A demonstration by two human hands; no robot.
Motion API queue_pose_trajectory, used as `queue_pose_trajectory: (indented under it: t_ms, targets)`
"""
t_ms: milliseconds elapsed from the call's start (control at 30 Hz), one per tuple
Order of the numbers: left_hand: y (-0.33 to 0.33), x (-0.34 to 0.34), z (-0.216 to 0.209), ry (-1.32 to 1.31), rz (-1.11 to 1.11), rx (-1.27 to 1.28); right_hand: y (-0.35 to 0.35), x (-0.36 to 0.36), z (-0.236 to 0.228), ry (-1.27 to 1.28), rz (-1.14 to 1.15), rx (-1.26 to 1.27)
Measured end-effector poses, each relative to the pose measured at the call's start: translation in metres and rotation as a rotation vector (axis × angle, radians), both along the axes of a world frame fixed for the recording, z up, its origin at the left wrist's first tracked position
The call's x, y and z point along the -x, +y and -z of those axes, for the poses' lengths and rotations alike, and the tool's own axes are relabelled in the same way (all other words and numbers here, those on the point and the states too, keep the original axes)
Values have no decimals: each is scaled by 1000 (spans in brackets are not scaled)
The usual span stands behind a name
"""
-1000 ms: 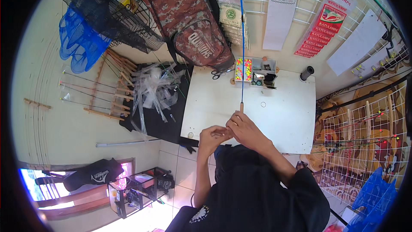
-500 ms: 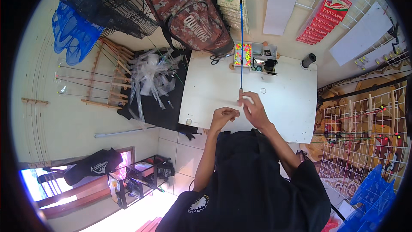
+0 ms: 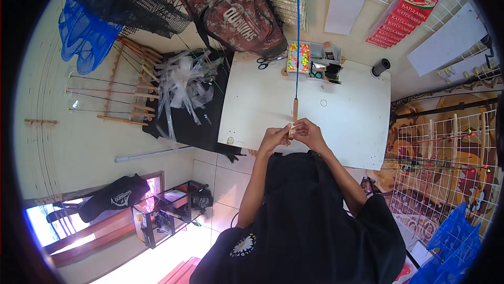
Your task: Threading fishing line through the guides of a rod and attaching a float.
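A thin blue rod [image 3: 297, 63] runs straight down the middle from the upper edge, ending in a slim brown handle [image 3: 295, 109]. My left hand [image 3: 275, 138] and my right hand [image 3: 308, 135] meet at the handle's near end, fingertips pinched close together. Something small and pale shows between them, too small to name. Both hands are closed, and the fingers hide exactly where the handle stops. Beneath them lies the near part of the white tabletop [image 3: 252, 110].
Beyond the hands sit a box of bright beads [image 3: 298, 55], a divided tray [image 3: 332, 50], scissors [image 3: 270, 62] and a black spool [image 3: 380, 67]. A camouflage bag [image 3: 239, 16] hangs at the back. Crumpled plastic [image 3: 184, 84] lies left; a wire rack [image 3: 446, 163] stands right.
My right hand has come down and inward to meet my left hand, which has shifted slightly right. More of the brown handle shows now. The whole view has shifted a little.
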State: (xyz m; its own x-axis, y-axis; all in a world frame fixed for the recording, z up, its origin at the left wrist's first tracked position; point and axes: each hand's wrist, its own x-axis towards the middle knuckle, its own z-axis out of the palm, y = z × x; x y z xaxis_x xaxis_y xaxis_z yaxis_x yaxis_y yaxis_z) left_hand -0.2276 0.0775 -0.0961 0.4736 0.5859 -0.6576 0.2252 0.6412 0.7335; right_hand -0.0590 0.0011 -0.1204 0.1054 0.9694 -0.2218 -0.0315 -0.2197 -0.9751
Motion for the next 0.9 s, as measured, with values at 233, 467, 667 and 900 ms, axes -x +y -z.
queue_pose_trajectory:
  t_ms: [233,467,667,900]
  targets:
    - [-8,8,7,-142,-90,-74,0,0,4,-18,-5,155]
    - [-8,10,7,-162,14,-121,-2,-1,9,34,1,112]
    - [-12,11,11,-139,23,-228,2,-6,-2,176,-65,208]
    - [-6,10,12,-108,47,-157,2,-9,-1,102,-34,77]
